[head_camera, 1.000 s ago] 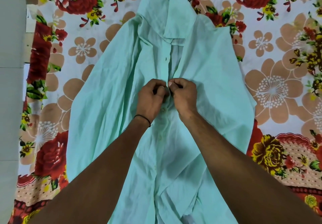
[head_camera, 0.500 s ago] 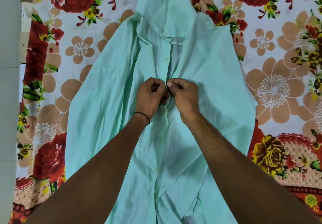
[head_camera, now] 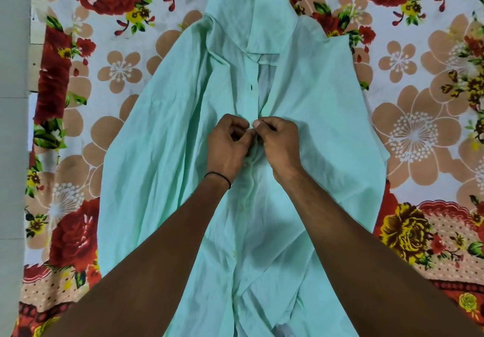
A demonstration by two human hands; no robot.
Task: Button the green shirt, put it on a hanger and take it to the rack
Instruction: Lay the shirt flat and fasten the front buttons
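The mint green shirt (head_camera: pixel 314 116) lies flat on its back on a flowered bedsheet, collar at the top. My left hand (head_camera: pixel 226 146) and my right hand (head_camera: pixel 281 144) meet at the middle of the front placket, each pinching one edge of it at chest height. Above my hands the placket gapes and one empty buttonhole (head_camera: pixel 252 87) shows. Below them the front lies closed, with pale buttons (head_camera: pixel 234 253) in a line. The button between my fingers is hidden. No hanger or rack is in view.
The bedsheet (head_camera: pixel 413 137) with red and beige flowers spreads under the shirt on all sides. A pale wall or floor strip (head_camera: pixel 11 153) runs down the left edge.
My hands stay together at the same spot on the placket, with only small finger shifts. The view has tilted slightly, so the shirt sits a little higher in the frame.
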